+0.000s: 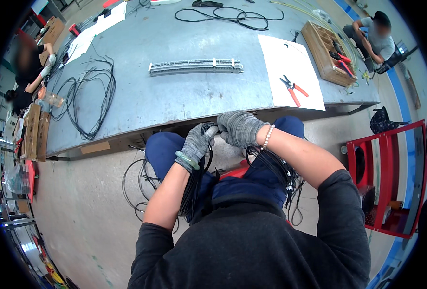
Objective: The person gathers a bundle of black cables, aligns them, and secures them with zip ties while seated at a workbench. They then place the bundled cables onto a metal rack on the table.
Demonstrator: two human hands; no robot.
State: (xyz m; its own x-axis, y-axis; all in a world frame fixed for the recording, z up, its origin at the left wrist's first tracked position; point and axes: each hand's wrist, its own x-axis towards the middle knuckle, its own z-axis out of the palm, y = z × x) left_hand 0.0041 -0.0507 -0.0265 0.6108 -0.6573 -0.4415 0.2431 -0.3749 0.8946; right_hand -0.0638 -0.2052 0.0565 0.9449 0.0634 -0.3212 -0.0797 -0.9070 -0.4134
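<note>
My left hand (198,143), in a grey knit glove, is closed round a bundle of black cables (192,190) that hangs down over my left thigh. Close beside it, at the table's near edge, my gloved right hand (241,129) has its fingers curled together; what they pinch is hidden. A second bunch of black cables (277,166) drapes across my right thigh, under the right wrist. Loose cable loops (135,185) hang beside my left leg toward the floor.
On the grey table (141,103) lie a slotted grey strip (196,66), wire strippers (293,90) on white paper (271,62), black cable coils (90,96) and a wooden tool box (326,53). A red cart (387,178) stands right. Two people sit at the far left and right.
</note>
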